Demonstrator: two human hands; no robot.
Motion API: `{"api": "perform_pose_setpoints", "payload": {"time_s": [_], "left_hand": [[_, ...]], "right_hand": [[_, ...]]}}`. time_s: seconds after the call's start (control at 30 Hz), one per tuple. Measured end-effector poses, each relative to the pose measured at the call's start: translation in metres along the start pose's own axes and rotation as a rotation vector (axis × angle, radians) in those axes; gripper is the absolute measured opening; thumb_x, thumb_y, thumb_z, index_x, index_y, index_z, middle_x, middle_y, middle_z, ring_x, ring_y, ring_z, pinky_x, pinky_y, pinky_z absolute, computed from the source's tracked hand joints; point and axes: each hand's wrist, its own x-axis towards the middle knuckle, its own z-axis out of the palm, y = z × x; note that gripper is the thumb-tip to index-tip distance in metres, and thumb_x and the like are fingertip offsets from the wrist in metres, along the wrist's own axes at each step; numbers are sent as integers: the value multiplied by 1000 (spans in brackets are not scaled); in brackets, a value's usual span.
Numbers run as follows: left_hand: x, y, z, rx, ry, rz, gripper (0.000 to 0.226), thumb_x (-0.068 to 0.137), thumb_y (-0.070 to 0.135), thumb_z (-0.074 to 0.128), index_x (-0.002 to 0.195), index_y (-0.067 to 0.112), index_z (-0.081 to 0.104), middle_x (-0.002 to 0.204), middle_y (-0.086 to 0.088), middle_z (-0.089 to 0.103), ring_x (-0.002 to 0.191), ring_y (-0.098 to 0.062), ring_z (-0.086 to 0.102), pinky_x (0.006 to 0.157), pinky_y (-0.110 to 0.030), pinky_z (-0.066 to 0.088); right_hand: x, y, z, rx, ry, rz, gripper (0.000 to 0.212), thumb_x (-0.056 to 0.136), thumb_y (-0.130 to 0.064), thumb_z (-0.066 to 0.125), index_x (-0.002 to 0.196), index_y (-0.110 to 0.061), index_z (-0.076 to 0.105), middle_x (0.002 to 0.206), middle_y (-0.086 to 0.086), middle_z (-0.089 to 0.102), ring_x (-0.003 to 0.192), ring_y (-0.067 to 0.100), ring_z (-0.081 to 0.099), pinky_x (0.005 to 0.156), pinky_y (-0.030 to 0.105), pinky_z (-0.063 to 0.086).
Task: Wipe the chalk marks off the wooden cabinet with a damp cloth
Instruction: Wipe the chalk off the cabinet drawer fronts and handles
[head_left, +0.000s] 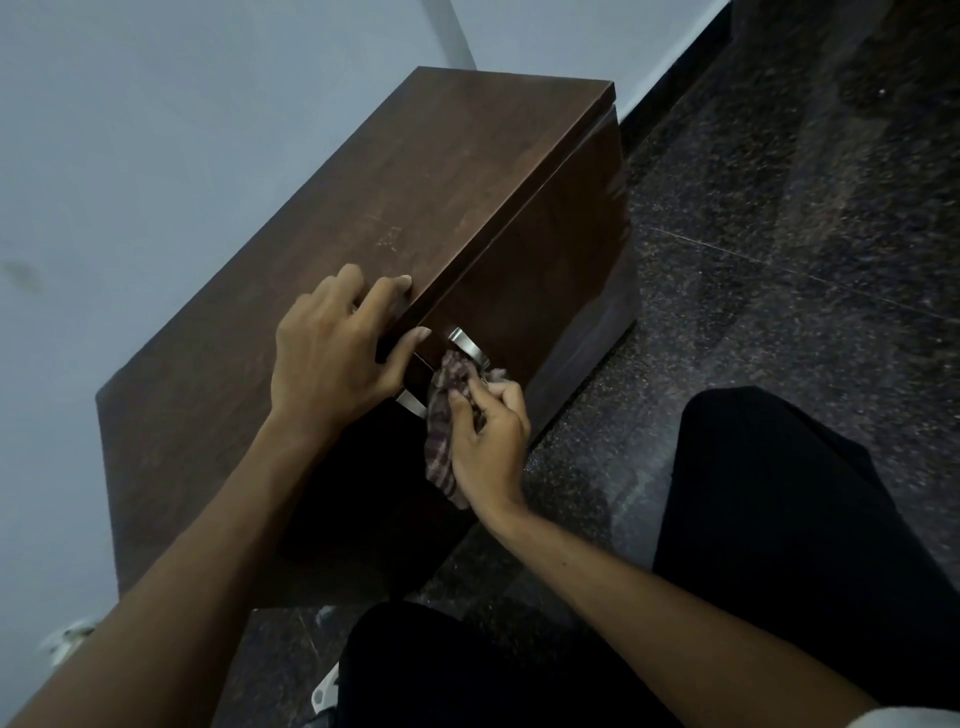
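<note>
Two hands are busy: the left hand (332, 338) grips the front edge of the wooden cabinet (467, 171), fingers on top and thumb under the lip, while the right hand (488, 436) clutches the bunched cloth (445, 410) against the cabinet front beside the metal handles (469, 347). Faint chalk marks (387, 236) show on the top, so wiping there looks not yet done.

The bare left arm reaches forward, and the left hand (332, 343) clasps the front edge of the wooden cabinet (467, 171), with bent fingers on the top and the thumb down over the front. The right arm comes in lower. The right hand (488, 441) grips the cloth (449, 382) with curled fingers, it seems pressing it against the front.
</note>
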Motion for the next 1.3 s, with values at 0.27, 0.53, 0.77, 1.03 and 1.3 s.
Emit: {"api": "perform_pose_setpoints", "payload": {"time_s": [0.27, 0.53, 0.77, 1.03, 1.3], "left_hand": [[0, 0, -1, -7, -1, 16, 47, 94, 49, 64, 122, 11, 64, 88, -8, 50, 71, -22, 46, 57, -37, 41], [1, -1, -1, 4, -6, 7, 47, 94, 50, 63, 122, 12, 64, 89, -8, 50, 71, -23, 47, 58, -39, 42], [1, -1, -1, 2, -17, 8, 46, 93, 48, 64, 122, 12, 64, 90, -9, 50, 72, -25, 48, 59, -38, 41], [1, -1, -2, -1, -21, 5, 46, 93, 48, 63, 121, 12, 63, 90, -8, 49, 73, -20, 44, 60, -34, 37], [-1, 0, -1, 15, -1, 15, 46, 94, 49, 62, 121, 11, 64, 90, -9, 49, 71, -23, 46, 57, -37, 40]], "right_hand": [[8, 38, -12, 133, 171, 445, 35, 97, -22, 63, 131, -14, 63, 118, 3, 61, 100, 10, 63, 79, 8, 48], [35, 1, -11, 638, 163, 563, 25, 96, -15, 65, 121, -18, 68, 112, -5, 72, 105, 8, 68, 96, 30, 55], [35, -19, -21, 149, 116, -199, 35, 88, -6, 72, 122, -11, 69, 108, 4, 61, 91, -3, 60, 77, 10, 49], [28, -4, -16, -145, 96, -503, 38, 91, 1, 65, 129, -5, 64, 108, 13, 55, 92, 14, 58, 77, 25, 55], [29, 16, -30, -181, 77, -217, 27, 94, 0, 61, 120, 4, 66, 107, 2, 49, 90, 1, 50, 74, 8, 49]]}}
